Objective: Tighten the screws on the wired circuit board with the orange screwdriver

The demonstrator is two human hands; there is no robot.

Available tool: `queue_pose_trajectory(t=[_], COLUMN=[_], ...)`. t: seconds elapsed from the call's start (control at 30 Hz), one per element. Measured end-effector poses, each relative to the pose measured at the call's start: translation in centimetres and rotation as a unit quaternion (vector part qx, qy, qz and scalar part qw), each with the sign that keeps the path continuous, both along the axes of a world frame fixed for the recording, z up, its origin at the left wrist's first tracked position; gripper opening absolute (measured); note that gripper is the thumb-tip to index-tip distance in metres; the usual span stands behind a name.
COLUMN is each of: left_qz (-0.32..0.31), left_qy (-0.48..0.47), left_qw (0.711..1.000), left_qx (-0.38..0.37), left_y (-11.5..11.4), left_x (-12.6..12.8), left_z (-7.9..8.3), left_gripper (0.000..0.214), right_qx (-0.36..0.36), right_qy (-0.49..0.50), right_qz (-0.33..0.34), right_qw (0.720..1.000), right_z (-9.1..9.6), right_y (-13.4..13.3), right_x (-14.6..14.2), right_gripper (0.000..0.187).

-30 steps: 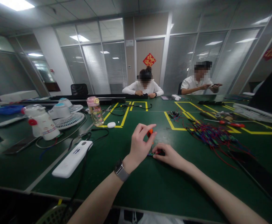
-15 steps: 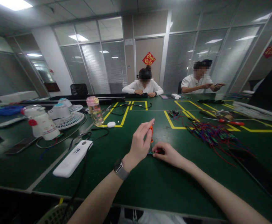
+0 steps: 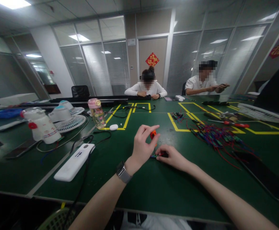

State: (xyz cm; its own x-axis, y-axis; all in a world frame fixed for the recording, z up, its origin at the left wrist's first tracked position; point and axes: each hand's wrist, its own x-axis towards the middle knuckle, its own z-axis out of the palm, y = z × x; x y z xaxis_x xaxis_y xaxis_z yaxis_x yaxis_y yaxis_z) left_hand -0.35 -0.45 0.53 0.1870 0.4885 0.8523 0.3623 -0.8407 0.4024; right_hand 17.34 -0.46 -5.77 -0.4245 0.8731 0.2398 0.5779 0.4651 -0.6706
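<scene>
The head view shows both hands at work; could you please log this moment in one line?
left hand: around orange tool | right hand: pinching circuit board | to the right: tangled wires, red-handled screwdriver

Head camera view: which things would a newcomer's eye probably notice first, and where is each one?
Probably the orange tool at the left hand, bright above the green table, near the centre. Next, perhaps, the tangle of red and blue wires on the table, beyond the right hand and further right. Behind, a red diamond sign hangs on the door.
</scene>
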Motion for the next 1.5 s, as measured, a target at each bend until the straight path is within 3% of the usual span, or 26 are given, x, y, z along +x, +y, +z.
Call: queue_pose_trajectory(t=[0.2,0.37,0.57,0.73,0.93,1.13,1.3,1.5], left_qz=[-0.056,0.005,-0.055,-0.003,-0.052,0.016,-0.042,-0.022], left_qy=[0.023,0.005,0.012,0.002,0.02,0.0,0.009,0.005], left_qw=[0.998,1.0,0.998,1.0,0.998,1.0,0.999,1.0], left_qx=[-0.017,0.004,-0.014,-0.002,-0.006,0.006,-0.013,0.002], left_y=[-0.03,0.02,0.1,0.0,-0.11,-0.04,-0.1,-0.13], left_x=[0.05,0.12,0.01,0.01,0.09,-0.03,-0.01,0.05], left_z=[-0.09,-0.13,-0.06,-0.12,-0.07,-0.1,-0.02,-0.14], left_gripper=[0.038,0.028,0.037,0.026,0.036,0.019,0.035,0.024], right_qx=[-0.002,-0.001,-0.002,-0.003,0.001,0.0,-0.003,0.002], right_qy=[0.003,-0.001,-0.005,0.001,0.005,0.005,0.0,0.005], right_qz=[-0.001,0.001,0.0,0.003,0.005,0.005,0.002,0.004], right_qw=[1.0,1.0,1.0,1.0,1.0,1.0,1.0,1.0], right_z=[-0.08,-0.16,0.04,-0.1,-0.29,0.0,0.04,-0.29], right_y=[0.05,0.06,-0.06,0.0,0.11,-0.04,-0.06,0.04], right_x=[-0.02,0.06,0.04,0.04,0.1,0.08,0.02,0.13], right_gripper=[0.007,0.007,0.007,0.007,0.008,0.007,0.007,0.007])
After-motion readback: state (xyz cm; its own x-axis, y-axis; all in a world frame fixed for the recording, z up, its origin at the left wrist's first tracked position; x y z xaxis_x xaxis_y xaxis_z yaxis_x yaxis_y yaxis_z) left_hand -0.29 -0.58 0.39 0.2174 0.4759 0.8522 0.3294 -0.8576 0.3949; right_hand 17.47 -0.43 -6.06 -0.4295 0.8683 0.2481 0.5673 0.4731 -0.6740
